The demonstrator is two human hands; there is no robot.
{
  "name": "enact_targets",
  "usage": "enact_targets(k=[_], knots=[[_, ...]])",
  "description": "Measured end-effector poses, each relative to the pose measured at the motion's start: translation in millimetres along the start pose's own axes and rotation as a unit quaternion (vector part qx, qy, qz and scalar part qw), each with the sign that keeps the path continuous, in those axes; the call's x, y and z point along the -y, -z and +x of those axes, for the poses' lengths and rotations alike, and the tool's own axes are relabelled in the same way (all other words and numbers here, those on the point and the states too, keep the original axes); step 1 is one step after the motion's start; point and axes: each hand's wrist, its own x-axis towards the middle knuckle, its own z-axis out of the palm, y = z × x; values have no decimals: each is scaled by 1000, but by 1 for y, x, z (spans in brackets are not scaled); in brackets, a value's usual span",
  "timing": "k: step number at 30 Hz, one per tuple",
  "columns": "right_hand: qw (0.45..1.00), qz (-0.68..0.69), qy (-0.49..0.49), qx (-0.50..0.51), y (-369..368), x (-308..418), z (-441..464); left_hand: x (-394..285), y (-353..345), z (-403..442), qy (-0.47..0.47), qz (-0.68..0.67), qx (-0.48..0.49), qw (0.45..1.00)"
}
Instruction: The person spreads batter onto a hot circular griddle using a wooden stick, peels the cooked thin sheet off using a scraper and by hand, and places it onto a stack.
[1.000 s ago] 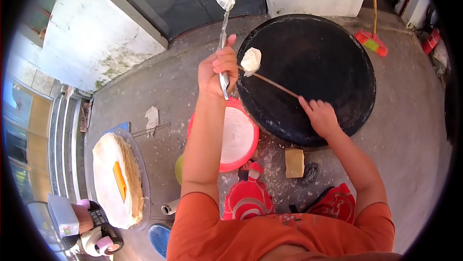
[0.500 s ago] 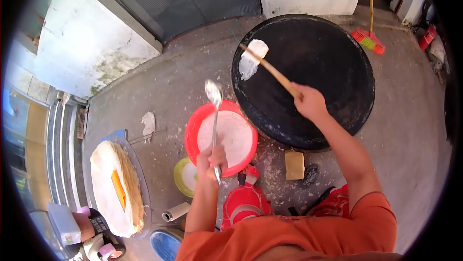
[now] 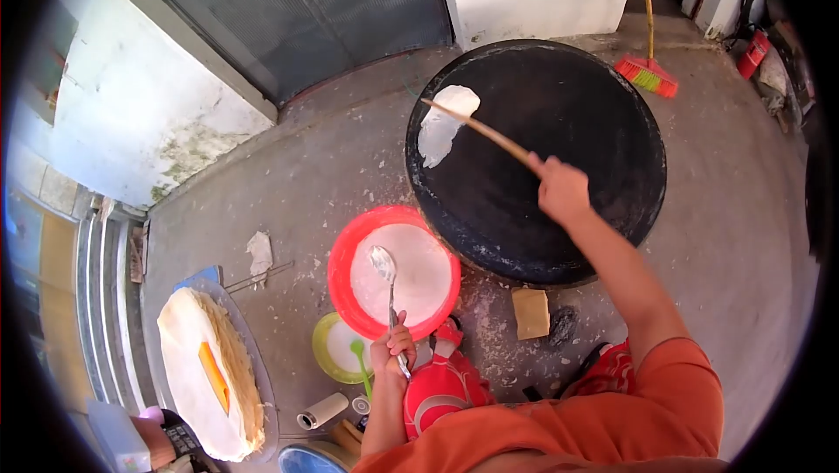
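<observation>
My left hand [image 3: 392,347] is wrapped round the handle of a long metal spoon [image 3: 382,261]. The spoon's batter-coated bowl is over the red basin [image 3: 339,285], which holds pale batter [image 3: 426,267]. In my right hand [image 3: 564,191] is a wooden spreading stick [image 3: 489,134], held across the left part of a large round black griddle [image 3: 577,106]. Its thin far end crosses a white patch of batter [image 3: 440,129] near the griddle's left rim. Whether the stick presses into the batter, I cannot tell.
At left, a tall stack of thin pancakes [image 3: 188,359] bears an orange scraper [image 3: 213,377]. A green bowl [image 3: 325,351] with a green utensil [image 3: 359,359] stands beside the basin. A cardboard piece [image 3: 530,314] lies below the griddle; a broom [image 3: 647,75] stands behind.
My left hand has lowered the spoon toward me, from above the basin's far rim to over the batter. The white patch on the griddle reaches a little farther down. The stick has shifted slightly.
</observation>
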Motion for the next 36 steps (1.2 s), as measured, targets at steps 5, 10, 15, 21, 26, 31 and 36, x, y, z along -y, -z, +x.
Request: enact_targets(k=[5,10,15,21,26,31,36], knots=[[976,190,-100,-12,-15,7,7,-3,1,2,16,9,-2,1000],[997,-30,-72,13,0,-9,23,-6,6,7,29,-11,2,1000],[973,198,-111,-25,-18,17,14,-9,3,6,33,4,-9,999],[993,-42,-94,53,-15,-11,56,-7,4,6,27,8,-13,1000],[979,166,-101,-54,-27,14,18,-13,4,8,24,2,-8,1000],[985,-44,-158,58,-5,-36,51,-12,5,7,25,15,-21,999],[982,126,-138,-9,-5,16,36,-9,1,10,25,10,-7,1000]])
